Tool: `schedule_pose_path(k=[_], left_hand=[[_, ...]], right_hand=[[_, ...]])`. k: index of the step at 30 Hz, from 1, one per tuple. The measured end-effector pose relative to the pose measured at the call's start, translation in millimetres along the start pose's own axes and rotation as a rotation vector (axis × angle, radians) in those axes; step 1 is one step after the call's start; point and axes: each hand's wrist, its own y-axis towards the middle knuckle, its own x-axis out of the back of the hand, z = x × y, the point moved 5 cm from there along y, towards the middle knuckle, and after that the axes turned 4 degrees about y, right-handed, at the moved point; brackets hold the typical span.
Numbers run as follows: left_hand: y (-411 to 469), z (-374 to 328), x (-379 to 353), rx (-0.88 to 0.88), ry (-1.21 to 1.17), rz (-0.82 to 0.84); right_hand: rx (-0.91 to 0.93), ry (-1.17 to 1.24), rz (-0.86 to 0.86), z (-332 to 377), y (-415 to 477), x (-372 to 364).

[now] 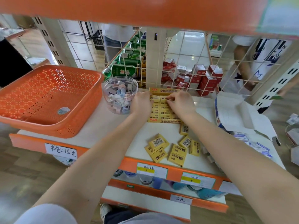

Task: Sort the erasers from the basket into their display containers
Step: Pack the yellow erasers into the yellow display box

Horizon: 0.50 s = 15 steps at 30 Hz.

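Note:
A yellow 2B eraser display box (165, 91) lies on the white shelf, filled with rows of yellow erasers. My left hand (141, 103) holds the box's left side. My right hand (180, 102) reaches over the box, its fingertips pinching a yellow eraser (163, 98) in the top row. Several loose yellow erasers (168, 150) lie near the shelf's front edge. The orange basket (48, 96) at the left holds one small wrapped eraser (63, 110). A clear round jar (120, 94) of small pastel erasers stands between basket and box.
An open white carton (239, 113) and blue-white packets (252, 143) lie at the right. A wire grid (186, 59) backs the shelf, with green cans and red boxes behind it. A person stands beyond the grid at the right. An orange shelf hangs overhead.

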Motion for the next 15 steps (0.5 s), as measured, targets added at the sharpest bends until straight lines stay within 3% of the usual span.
schedule_pose_path(k=[6, 15], left_hand=[[1.1, -6.2, -3.0, 0.023, 0.064, -0.106], [0.0, -7.9, -4.0, 0.017, 0.136, -0.166]], right_hand=[[0.022, -0.019, -0.043, -1.9, 1.3, -5.1], [-0.099, 0.179, -0.112, -11.4, 3.4, -6.0]])
